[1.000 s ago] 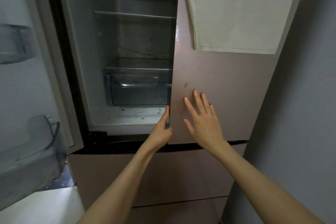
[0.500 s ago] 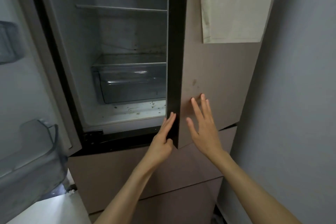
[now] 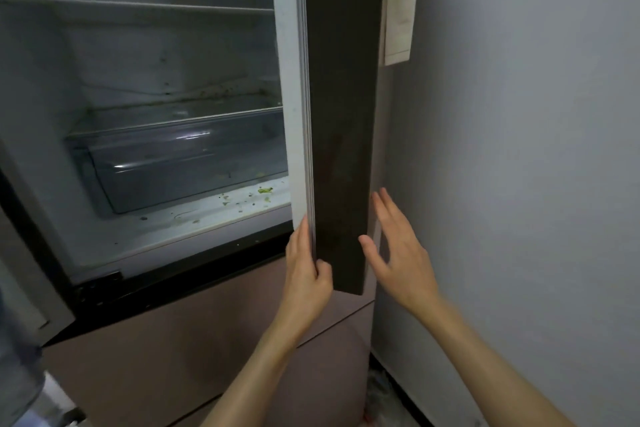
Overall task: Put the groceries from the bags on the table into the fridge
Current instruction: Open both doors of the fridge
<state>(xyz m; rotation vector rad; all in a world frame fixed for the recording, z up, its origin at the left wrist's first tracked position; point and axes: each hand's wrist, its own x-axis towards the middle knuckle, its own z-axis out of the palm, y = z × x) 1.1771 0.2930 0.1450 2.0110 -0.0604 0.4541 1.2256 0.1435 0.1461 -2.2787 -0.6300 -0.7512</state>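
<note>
Between the hands, the fridge door (image 3: 341, 135) is pinched at its edge by the left hand (image 3: 306, 274); the right hand (image 3: 398, 253), fingers spread, could be trapped against the wall (image 3: 519, 149).

fridge (image 3: 145, 114): on the left, standing wide open.
right door (image 3: 341, 114): in the middle, swung out so its edge faces us, between the fridge inside and the wall.
wall (image 3: 519, 149): on the right, just beside the door.
paper (image 3: 400, 10): on the door's outer side, up high, next to the wall.
shelf (image 3: 138, 7): inside the fridge, near the top.
drawer (image 3: 183, 163): inside, under the shelf, sitting on the fridge floor.
crumbs (image 3: 265, 190): on the fridge floor, in front of the drawer.
left hand (image 3: 306, 274): at the door's bottom corner, on its inner edge.
right hand (image 3: 398, 253): on the door's other side, between door and wall.
lower drawers (image 3: 207, 340): under the open part, below both hands.
</note>
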